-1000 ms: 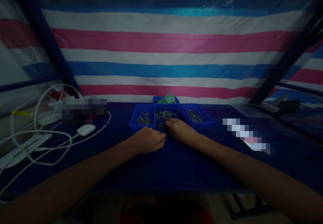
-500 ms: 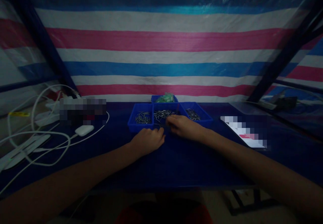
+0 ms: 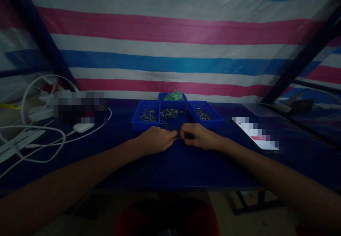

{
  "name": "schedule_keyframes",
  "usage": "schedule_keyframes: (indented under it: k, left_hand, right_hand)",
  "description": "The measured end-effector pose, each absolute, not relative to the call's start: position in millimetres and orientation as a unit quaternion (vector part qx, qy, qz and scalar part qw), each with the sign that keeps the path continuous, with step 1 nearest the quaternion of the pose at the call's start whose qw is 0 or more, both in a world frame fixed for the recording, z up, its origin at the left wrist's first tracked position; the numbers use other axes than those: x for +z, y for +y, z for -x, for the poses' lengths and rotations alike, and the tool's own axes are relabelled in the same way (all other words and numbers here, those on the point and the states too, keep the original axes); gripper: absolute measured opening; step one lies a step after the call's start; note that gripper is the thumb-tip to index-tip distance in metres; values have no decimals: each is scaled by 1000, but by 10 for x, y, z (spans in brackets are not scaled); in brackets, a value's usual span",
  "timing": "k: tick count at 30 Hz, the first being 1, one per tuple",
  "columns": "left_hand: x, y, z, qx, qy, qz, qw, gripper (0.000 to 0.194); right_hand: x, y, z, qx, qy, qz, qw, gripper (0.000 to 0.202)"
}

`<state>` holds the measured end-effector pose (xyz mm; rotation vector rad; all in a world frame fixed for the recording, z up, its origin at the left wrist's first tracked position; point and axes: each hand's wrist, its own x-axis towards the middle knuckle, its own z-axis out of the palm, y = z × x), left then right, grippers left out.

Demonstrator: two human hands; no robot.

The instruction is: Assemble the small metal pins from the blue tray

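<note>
My left hand (image 3: pixel 160 139) is closed in a pinch above the blue table, in front of the trays. Facing it, my right hand (image 3: pixel 200 136) is also pinched, its fingers curled. A thin metal pin (image 3: pixel 179 138) spans the small gap between the two sets of fingertips; its exact kind is too dim to tell. Beyond the hands, a left blue tray (image 3: pixel 146 125) and a right blue tray (image 3: pixel 213 122) hold heaps of small metal pins. More loose metal pins (image 3: pixel 170 113) lie in the middle section, a few of them nearer my left hand.
A rear blue tray (image 3: pixel 160 96) holds green plastic packaging (image 3: pixel 173 95). On the right lies a phone with a lit screen (image 3: pixel 255 135). White cables (image 3: pixel 64 140) and a white charger (image 3: pixel 83 127) occupy the left side. A striped sheet (image 3: pixel 170 48) hangs behind the table.
My right hand has drawn back from the middle tray towards me and now meets my left fingertips. A thin pin shows between them. The view has tilted down slightly.
</note>
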<state>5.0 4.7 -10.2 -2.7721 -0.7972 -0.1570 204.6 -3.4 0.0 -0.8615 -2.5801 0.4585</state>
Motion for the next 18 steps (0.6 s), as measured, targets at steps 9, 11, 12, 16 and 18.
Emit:
schedule_keyframes:
  k: [9,11,12,16,18]
  left_hand:
    - [-67,52,-14,-68,-290,950,96,20]
    - [-71,49,-21,-68,-294,948,100,20]
    - [-73,48,-24,-69,-297,947,103,20]
    - [-72,46,-26,-72,-306,944,102,23]
    - [-66,48,-21,-75,-306,944,96,25]
  right_hand:
    - [23,-48,-2103,121,-928,323,140,12]
    - [32,-50,-2113,123,-930,322,129,15]
    - [33,-52,-2114,122,-930,322,127,15]
    - [34,-62,-2105,108,-931,327,119,13]
    - [37,-69,-2098,98,-930,334,116,13]
